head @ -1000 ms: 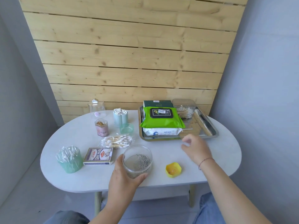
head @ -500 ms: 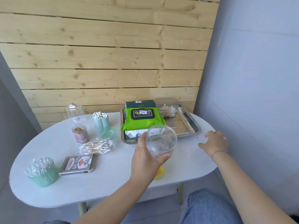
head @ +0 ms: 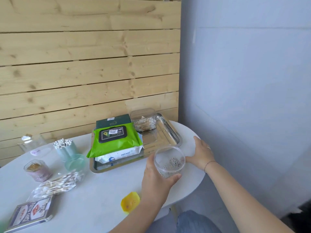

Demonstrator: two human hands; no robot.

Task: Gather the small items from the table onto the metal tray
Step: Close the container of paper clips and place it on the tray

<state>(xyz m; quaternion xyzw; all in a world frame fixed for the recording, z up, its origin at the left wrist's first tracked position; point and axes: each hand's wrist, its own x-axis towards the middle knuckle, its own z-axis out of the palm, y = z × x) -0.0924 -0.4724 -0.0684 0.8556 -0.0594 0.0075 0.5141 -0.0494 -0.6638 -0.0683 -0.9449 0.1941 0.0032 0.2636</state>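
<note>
My left hand [head: 155, 180] grips a clear round container of metal clips [head: 169, 162], tilted, held just in front of the metal tray's [head: 170, 132] near right corner. My right hand [head: 201, 153] rests flat on the white table [head: 94, 202], fingers spread, right of the tray. On the tray lie a green wipes pack [head: 114, 142] over a white pack, a dark green box [head: 113, 121] and a clear box of cotton swabs [head: 144, 121]. A yellow lid [head: 130, 201] lies on the table below my left hand.
Left of the tray stand a mint cup of swabs [head: 64, 148], its mint lid [head: 74, 162], a toothpick jar [head: 37, 169] and a clear jar [head: 31, 143]. A bag of swabs [head: 57, 184] and a card box [head: 30, 214] lie nearer. A grey wall is close on the right.
My left hand has carried the clip container from the table's front edge up and right towards the tray. My right hand slid right, beside the tray. The view swung right.
</note>
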